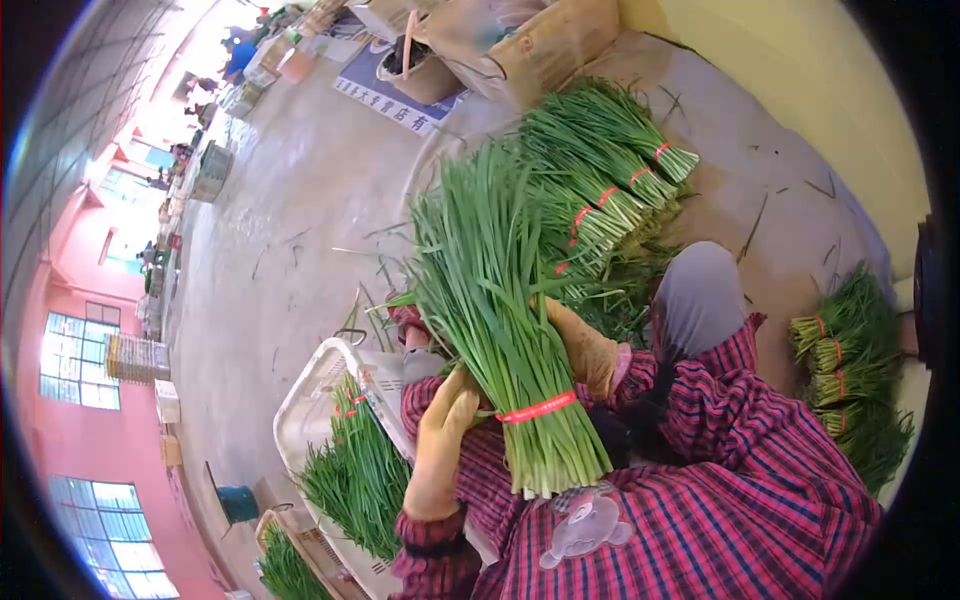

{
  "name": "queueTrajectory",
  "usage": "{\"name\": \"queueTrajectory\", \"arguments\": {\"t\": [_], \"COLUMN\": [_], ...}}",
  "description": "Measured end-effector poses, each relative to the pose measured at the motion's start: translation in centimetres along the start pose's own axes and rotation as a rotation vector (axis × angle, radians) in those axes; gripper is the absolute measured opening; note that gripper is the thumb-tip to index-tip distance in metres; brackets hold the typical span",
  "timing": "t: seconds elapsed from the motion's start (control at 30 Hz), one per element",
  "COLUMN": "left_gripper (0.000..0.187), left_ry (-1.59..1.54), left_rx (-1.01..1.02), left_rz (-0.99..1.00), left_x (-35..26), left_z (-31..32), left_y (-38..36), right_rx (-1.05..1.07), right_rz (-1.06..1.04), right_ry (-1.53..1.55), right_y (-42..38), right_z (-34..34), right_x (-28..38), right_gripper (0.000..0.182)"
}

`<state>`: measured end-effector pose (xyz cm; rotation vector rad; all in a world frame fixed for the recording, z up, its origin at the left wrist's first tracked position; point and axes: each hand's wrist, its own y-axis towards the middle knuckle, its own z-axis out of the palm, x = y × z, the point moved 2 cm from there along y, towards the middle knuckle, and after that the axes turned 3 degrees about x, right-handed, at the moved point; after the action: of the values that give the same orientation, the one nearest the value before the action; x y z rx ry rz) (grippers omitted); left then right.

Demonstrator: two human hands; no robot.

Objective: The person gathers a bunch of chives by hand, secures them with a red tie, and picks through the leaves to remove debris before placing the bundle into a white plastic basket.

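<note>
A large bundle of garlic chives [500, 270] is held up in front of my chest, bound near its pale cut ends by a red band [536, 407]. My left hand [447, 425], in a yellowish glove, closes on the bundle's left side near the band. From the right, my right hand [585, 345], also gloved, grips it a little higher; most of its fingers are hidden behind the leaves. The green tips spread out and point away from me, while the stem ends face my checked smock.
Banded chive bundles [610, 170] lie on the floor ahead, and more bundles [850, 370] at right. Left of me, a white plastic crate [300, 395] holds chives. Cardboard boxes [550, 50] and a bucket [425, 80] stand at the back. My knee [700, 290] is right of the bundle.
</note>
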<state>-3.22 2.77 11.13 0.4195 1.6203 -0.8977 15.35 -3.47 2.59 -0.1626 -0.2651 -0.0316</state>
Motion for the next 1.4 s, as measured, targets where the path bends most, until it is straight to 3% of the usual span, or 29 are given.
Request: {"name": "queueTrajectory", "arguments": {"t": [0.03, 0.07, 0.1, 0.13, 0.2, 0.27, 0.3, 0.33, 0.4, 0.43, 0.53, 0.57, 0.6, 0.63, 0.7, 0.8, 0.93, 1.0, 1.03, 1.07, 1.17, 1.27, 1.4], "left_gripper": [0.052, 0.052, 0.051, 0.051, 0.049, 0.05, 0.05, 0.051, 0.05, 0.048, 0.047, 0.047, 0.046, 0.038, 0.035, 0.034, 0.039, 0.05, 0.049, 0.043, 0.03, 0.04, 0.046], "left_ry": [-0.001, -0.299, -0.598, -0.599, -0.836, -0.737, -0.633, -0.528, -0.622, -0.489, -0.299, -0.213, -0.127, -0.109, -0.233, -0.396, -0.426, -0.155, -0.009, -0.044, -0.144, -0.366, -0.369], "left_rx": [-0.011, 0.055, 0.125, 0.126, 0.114, 0.067, 0.014, -0.042, -0.097, -0.166, -0.249, -0.263, -0.275, -0.334, -0.366, -0.429, -0.378, -0.188, -0.283, -0.241, -0.391, -0.488, -0.446], "left_rz": [0.003, -0.033, -0.066, -0.061, -0.034, 0.003, 0.036, 0.068, 0.109, 0.117, 0.121, 0.173, 0.227, 0.181, 0.192, 0.224, 0.124, 0.144, 0.102, 0.122, 0.152, 0.195, 0.238], "left_x": [1.1, 1.9, 2.6, 3.9, 5.5, 5.3, 4.6, 4.2, 3.5, 2.9, 1.0, 1.2, 1.1, 0.8, 0.6, 0.4, 0.2, -0.2, 0.6, 0.5, 3.0, 1.8, 2.0], "left_z": [0.3, 1.0, 1.1, 0.3, -0.2, -0.3, -0.3, -0.4, -0.3, -0.2, 1.8, 2.4, 2.8, 3.0, 2.8, 2.2, 1.9, 3.3, 3.9, 4.5, 1.7, 1.4, 1.1], "left_y": [0.9, 1.9, 2.8, 3.6, 4.6, 4.4, 4.1, 3.9, 3.9, 3.6, 3.5, 3.7, 3.9, 3.8, 3.5, 3.3, 3.4, 3.5, 3.9, 4.1, 4.8, 4.4, 4.0], "right_rx": [0.066, 0.072, -0.029, -0.133, -0.113, -0.139, -0.177, -0.174, 0.079, 0.081, 0.017, -0.12, -0.127, -0.228, -0.298, -0.261, -0.322, -0.305, -0.286, -0.286, -0.315, -0.33, -0.348], "right_rz": [0.031, 0.038, 0.036, 0.029, -0.001, -0.182, -0.17, -0.165, -0.052, -0.053, -0.283, -0.246, -0.25, -0.206, -0.223, -0.051, -0.189, -0.297, -0.403, -0.399, -0.272, -0.204, -0.156], "right_ry": [-0.007, -0.009, -0.254, -0.501, -0.599, -0.759, -0.566, -0.568, -0.162, -0.158, -0.703, -0.713, -0.714, -0.52, -0.167, -0.023, -0.217, -0.389, -0.564, -0.567, -0.449, -0.279, -0.251], "right_y": [-0.1, -0.2, -0.3, -0.7, -1.6, -1.3, -2.0, -1.9, -1.5, -1.5, -1.9, -2.2, -1.9, -1.2, -1.2, -1.4, -1.1, -1.3, -1.4, -1.5, -1.4, -1.3, -1.2], "right_z": [0.4, 0.8, 1.2, 2.4, 3.8, 3.1, 4.2, 4.1, 4.3, 4.3, 5.2, 5.5, 4.8, 3.5, 3.4, 2.4, 2.3, 3.3, 3.9, 4.1, 3.8, 3.4, 3.5], "right_x": [-0.1, -0.5, -0.7, -0.4, 0.1, 0.4, 1.0, 1.3, 1.6, 1.4, 0.4, 0.5, 0.7, 0.9, 1.7, 2.1, 1.4, 0.5, 0.5, 0.4, 0.9, 1.6, 1.4], "right_gripper": [0.045, 0.045, 0.045, 0.045, 0.048, 0.051, 0.055, 0.055, 0.061, 0.061, 0.077, 0.068, 0.068, 0.058, 0.033, 0.034, 0.036, 0.036, 0.036, 0.036, 0.038, 0.038, 0.039]}}
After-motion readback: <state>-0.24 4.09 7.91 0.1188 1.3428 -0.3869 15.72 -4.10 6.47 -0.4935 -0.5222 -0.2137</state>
